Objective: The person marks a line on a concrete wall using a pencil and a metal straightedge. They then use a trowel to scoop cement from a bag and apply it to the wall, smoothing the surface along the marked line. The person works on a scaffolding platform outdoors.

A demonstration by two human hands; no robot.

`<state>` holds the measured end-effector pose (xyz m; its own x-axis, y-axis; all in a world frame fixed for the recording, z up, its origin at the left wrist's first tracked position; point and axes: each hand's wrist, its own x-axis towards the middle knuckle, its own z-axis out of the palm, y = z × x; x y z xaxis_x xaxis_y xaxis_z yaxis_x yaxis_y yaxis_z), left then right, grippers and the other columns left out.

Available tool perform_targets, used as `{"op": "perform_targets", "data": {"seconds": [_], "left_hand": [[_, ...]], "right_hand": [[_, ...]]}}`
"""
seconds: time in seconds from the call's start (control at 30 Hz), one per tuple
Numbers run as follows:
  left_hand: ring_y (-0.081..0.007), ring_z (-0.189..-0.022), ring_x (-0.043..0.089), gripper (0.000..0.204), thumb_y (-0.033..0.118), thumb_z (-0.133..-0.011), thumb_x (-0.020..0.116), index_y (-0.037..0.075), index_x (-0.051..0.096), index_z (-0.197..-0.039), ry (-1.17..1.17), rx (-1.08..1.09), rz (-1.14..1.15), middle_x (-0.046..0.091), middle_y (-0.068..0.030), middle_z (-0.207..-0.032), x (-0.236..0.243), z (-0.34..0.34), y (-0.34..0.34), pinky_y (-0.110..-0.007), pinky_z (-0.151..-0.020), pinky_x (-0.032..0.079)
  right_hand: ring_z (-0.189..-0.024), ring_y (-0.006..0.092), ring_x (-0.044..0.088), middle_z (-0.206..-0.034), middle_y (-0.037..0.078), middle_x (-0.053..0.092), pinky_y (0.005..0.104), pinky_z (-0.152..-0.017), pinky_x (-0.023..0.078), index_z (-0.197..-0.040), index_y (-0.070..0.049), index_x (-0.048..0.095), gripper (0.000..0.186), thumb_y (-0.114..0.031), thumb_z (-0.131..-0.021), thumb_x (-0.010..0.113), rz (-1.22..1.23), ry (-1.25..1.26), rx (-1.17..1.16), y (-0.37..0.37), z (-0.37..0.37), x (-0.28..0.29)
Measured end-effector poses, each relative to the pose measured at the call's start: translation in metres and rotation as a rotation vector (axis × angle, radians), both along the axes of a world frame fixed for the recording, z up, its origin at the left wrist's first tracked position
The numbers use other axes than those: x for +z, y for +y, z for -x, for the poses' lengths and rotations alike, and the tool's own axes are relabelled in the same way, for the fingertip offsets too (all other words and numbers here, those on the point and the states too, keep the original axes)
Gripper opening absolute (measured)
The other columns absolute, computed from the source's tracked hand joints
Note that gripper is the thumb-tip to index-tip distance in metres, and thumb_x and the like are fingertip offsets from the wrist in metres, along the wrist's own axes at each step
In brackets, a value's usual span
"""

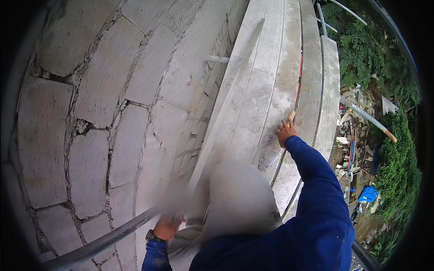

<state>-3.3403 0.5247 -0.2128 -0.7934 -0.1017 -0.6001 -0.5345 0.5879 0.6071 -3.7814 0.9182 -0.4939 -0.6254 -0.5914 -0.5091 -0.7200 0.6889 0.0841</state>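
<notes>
Left hand (166, 226) blurred — grip unclear.

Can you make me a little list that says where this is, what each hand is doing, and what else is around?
Place: high on scaffold planks beside a grey block wall
Left hand: low in the picture, near a grey bar; blurred, so its grip cannot be told
Right hand: reaching out over the planks, fingers closed on a wooden handle
Sleeves: blue, with a watch on the left wrist
Middle: a blurred grey patch hides what is there
Far below: rubble and green bushes
</notes>
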Motion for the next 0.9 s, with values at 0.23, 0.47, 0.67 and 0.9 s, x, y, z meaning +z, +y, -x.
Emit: {"op": "perform_targets", "data": {"seconds": [0.23, 0.47, 0.67, 0.9], "left_hand": [[-0.0304, -0.105, 0.069, 0.067, 0.012, -0.086, 0.076, 0.003, 0.049, -0.147, 0.02, -0.048, 0.118, 0.07, -0.0181, -0.114, 0.017, 0.033, 0.004, -0.04, -0.093, 0.053], [-0.0429, -0.108, 0.068, 0.066, 0.019, -0.083, 0.08, 0.004, 0.054, -0.141, 0.014, -0.081, 0.205, 0.07, -0.0267, -0.114, 0.019, 0.038, 0.005, -0.045, -0.093, 0.054], [-0.0428, -0.104, 0.07, 0.063, 0.02, -0.084, 0.079, 0.003, 0.054, -0.139, 0.064, -0.09, 0.23, 0.071, -0.0276, -0.11, 0.0, 0.034, -0.004, -0.045, -0.09, 0.055], [-0.0405, -0.101, 0.071, 0.058, 0.02, -0.085, 0.078, 0.002, 0.056, -0.136, 0.112, -0.037, 0.241, 0.072, -0.0261, -0.108, -0.01, 0.032, -0.011, -0.043, -0.088, 0.055]], "right_hand": [[-0.136, 0.0301, 0.05, -0.131, 0.008, 0.068, 0.0605, -0.123, 0.017, -0.112, -0.02, 0.079, 0.031, -0.026, -0.097, 0.053, -0.098, 0.01, -0.08, 0.03, 0.005, -0.038], [-0.111, 0.0372, 0.07, -0.111, 0.019, 0.074, 0.0473, -0.093, 0.056, -0.107, -0.007, 0.074, 0.026, -0.015, -0.088, 0.059, -0.128, -0.421, -0.232, 0.078, -0.051, 0.008], [-0.07, 0.029, 0.074, -0.078, 0.017, 0.071, 0.0404, -0.062, 0.059, -0.098, -0.001, 0.064, 0.024, -0.017, -0.083, 0.075, 0.197, -0.802, -0.812, 0.124, -0.132, 0.0], [-0.085, 0.0439, 0.069, -0.093, 0.024, 0.071, 0.0474, -0.078, 0.055, -0.111, 0.0, 0.064, 0.035, -0.023, -0.086, 0.073, 0.849, -0.011, -0.869, 0.046, -0.125, 0.079]]}}
